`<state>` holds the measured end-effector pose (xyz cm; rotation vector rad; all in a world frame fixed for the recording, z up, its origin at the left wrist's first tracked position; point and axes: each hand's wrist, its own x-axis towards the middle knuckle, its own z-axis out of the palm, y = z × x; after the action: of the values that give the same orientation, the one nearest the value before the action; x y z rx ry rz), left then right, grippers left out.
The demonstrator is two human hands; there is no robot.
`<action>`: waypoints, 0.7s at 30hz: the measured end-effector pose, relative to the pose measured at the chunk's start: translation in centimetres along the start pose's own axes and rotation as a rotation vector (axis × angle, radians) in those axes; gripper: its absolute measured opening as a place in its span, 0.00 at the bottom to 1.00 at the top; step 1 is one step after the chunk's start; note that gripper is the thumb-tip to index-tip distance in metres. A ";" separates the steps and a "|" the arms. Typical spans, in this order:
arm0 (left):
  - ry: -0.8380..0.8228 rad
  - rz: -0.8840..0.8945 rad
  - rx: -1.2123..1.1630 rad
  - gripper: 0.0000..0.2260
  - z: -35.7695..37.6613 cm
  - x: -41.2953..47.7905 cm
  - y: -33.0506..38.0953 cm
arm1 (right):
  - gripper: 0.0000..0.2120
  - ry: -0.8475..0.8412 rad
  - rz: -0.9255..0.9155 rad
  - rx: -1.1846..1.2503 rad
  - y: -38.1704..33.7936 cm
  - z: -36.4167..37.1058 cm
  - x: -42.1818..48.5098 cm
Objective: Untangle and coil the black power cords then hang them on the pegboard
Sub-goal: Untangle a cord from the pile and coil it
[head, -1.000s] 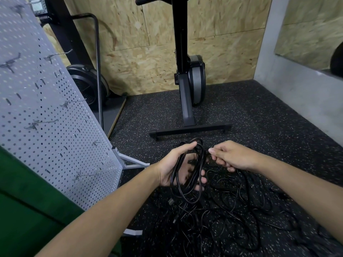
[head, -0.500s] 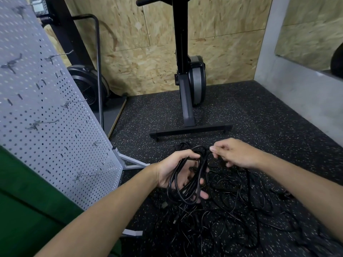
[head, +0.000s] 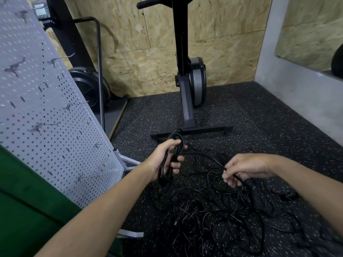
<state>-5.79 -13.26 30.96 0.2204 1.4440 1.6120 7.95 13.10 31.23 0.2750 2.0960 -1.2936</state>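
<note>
My left hand (head: 167, 160) is closed around a coil of black power cord (head: 164, 176), several loops held upright above the floor. One strand runs from the coil to the right, where my right hand (head: 243, 168) pinches it between fingers and thumb. Below both hands a tangled heap of black cords (head: 222, 216) is spread on the speckled floor. The grey pegboard (head: 46, 117) leans at the left with several bare metal hooks (head: 44, 125) sticking out.
A black exercise machine (head: 185, 89) stands behind the heap, its foot bar (head: 193, 131) just beyond my left hand. A fan-wheel machine (head: 87, 88) sits at the back left. A green panel (head: 22, 201) is below the pegboard, whose stand foot (head: 128, 160) juts onto the floor.
My right hand has slid away from the coil to the right and downward along the strand. My left hand keeps its hold on the coil and has turned it more edge-on.
</note>
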 end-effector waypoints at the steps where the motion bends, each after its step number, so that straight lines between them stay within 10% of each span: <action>1: 0.017 0.016 -0.005 0.16 -0.1 0.0 0.1 | 0.10 -0.003 0.016 -0.008 0.2 -0.2 -0.2; 12: 0.079 -0.046 0.097 0.23 1.3 0.6 -1.3 | 0.14 0.276 -0.204 0.487 -4.1 2.7 1.1; 21: 0.156 -0.042 0.115 0.37 1.8 0.4 -1.4 | 0.16 0.165 -0.301 0.254 -4.6 5.3 0.3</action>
<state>-4.09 -11.90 30.18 0.1313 1.6521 1.5415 7.68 6.30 32.74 0.1836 2.1688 -1.7743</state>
